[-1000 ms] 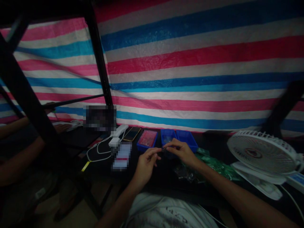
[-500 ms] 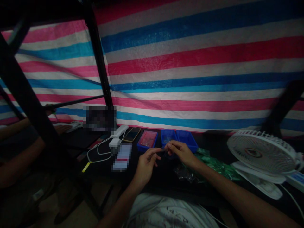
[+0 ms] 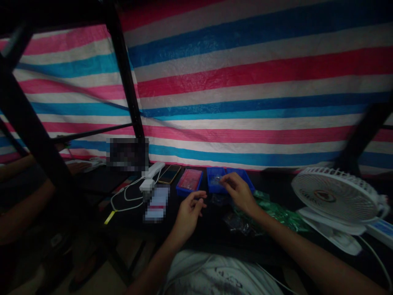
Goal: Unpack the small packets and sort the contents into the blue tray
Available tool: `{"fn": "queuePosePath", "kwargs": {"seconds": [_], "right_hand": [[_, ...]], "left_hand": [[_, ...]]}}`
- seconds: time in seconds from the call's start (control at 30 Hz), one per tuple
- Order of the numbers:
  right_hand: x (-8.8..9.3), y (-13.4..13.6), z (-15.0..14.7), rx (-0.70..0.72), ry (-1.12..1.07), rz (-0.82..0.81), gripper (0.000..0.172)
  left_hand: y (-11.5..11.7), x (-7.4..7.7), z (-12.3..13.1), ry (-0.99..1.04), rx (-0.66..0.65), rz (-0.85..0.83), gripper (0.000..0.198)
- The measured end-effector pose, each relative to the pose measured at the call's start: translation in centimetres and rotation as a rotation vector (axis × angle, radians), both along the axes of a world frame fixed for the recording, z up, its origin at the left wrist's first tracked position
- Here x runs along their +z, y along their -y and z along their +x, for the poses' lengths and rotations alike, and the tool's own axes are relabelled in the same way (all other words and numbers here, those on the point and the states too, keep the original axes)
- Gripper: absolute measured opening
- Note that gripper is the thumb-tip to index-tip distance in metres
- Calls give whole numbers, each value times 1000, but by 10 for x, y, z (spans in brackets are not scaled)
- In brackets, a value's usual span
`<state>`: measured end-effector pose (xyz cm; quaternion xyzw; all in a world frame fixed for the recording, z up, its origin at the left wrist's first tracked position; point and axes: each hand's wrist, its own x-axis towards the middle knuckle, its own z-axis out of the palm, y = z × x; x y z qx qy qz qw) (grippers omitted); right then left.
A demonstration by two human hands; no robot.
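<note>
My left hand hangs above the dark tabletop, fingers loosely curled, with nothing visible in them. My right hand reaches over a pair of blue plastic bins, its fingertips at the left bin. That bin holds something small and clear, and the right bin sits next to it. Whether those fingers pinch anything is too dark to tell. A dark, small plastic packet lies on the table between my hands.
A blue tray with pink contents and a phone stand left of the bins. Green plastic and a clear bag lie right. A white fan stands further right. A co-worker's hand rests at far left.
My hands have come apart: the right hand has moved up and right to the left bin, and the left hand has drawn slightly back. The small dark item they held together no longer shows between them.
</note>
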<state>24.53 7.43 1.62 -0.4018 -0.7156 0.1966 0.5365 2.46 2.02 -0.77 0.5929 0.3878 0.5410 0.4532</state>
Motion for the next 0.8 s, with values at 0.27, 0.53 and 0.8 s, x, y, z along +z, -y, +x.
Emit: {"fn": "queuePosePath", "kwargs": {"seconds": [0.27, 0.53, 0.8], "right_hand": [[0, -3, 9, -162, 237, 121, 25], [4, 6, 2, -97, 353, 151, 15], [-1, 14, -4, 75, 660, -2, 18]], "left_hand": [[3, 1, 0, -66, -40, -14, 33], [4, 5, 1, -55, -22, -15, 34], [0, -1, 0, -45, -9, -11, 32]]}}
